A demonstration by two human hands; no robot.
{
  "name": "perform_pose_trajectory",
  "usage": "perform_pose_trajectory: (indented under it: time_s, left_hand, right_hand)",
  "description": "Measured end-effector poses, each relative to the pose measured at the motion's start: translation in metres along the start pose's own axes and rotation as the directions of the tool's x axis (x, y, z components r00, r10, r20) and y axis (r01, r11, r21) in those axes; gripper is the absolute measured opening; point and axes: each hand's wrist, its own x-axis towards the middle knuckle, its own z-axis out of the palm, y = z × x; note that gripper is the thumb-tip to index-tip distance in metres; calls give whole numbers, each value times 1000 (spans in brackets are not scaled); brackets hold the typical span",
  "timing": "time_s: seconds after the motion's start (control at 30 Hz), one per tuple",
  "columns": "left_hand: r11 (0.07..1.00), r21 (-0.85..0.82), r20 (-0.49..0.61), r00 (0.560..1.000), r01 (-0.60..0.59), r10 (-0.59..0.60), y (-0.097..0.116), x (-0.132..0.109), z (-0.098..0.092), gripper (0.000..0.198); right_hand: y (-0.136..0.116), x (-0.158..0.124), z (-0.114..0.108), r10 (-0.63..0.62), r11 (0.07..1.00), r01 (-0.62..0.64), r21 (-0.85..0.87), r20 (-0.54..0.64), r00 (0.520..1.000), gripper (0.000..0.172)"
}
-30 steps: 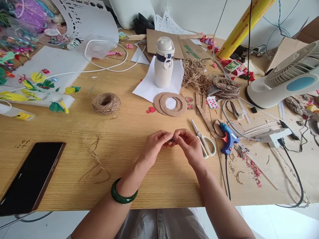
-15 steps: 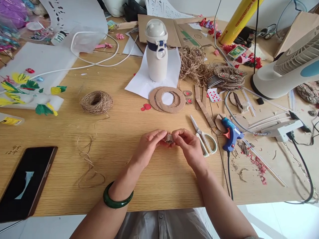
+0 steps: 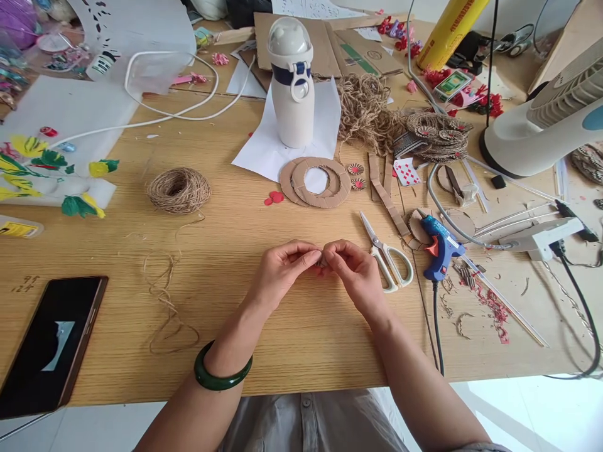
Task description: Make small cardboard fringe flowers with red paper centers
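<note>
Over the table (image 3: 311,351), I see my left hand (image 3: 282,273) and right hand (image 3: 353,273) pinching a small cardboard piece (image 3: 323,258) in narrowly closed fingers, just beside the scissors (image 3: 386,263).

hands (image 3: 283,271) (image 3: 357,271) closed in | small cardboard piece (image 3: 323,259) now nearly hidden

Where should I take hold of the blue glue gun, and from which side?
Take the grip of the hot glue gun from the near side, with your right hand: the grip lies toward you, and the nozzle points away.
</note>
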Motion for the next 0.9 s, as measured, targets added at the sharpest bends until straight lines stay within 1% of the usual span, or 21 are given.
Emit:
perform_pose_trajectory:
  time_s: [0.13, 0.2, 0.27, 0.33, 0.43, 0.57, 0.77, 0.9]
  left_hand:
    - [996, -82, -69, 997, 30, -36, -3, 1, 0, 17]
    - [993, -114, -76, 996, 42, -51, -3, 2, 0, 16]
    - [990, -135, -67, 996, 44, -53, -3, 1, 1, 16]
    - [987, -150, -59, 996, 52, -61, -1, 1, 3, 16]
    - [979, -190, -26, 997, 73, -79, 1, 0, 5, 19]
    - [968, -239, 12, 997, 78, -77, 3, 0, 3, 25]
    - [965, -237, 89, 992, 111, -92, 7, 0, -1, 19]
    - [963, -232, 84, 989, 136, -120, 7, 0, 0, 16]
  right_hand:
    - [1, 0, 1, -34, 999, 33, 17, 80, 996, 25]
    - [2, 1, 2, -70, 997, 68, 23, 93, 993, 26]
    - [2, 2, 2, -87, 996, 85, 27, 91, 992, 24]
    - [2, 2, 2, -71, 997, 69, 23, 83, 994, 23]
    - [1, 3, 1, -32, 999, 31, 13, 59, 998, 25]
    - [3, 3, -1, -18, 1000, 17, 7, 25, 1000, 29]
    - [4, 3, -3, -17, 999, 17, 40, 4, 1000, 27]
    - [1, 2, -3, -18, 1000, 18, 24, -6, 1000, 27]
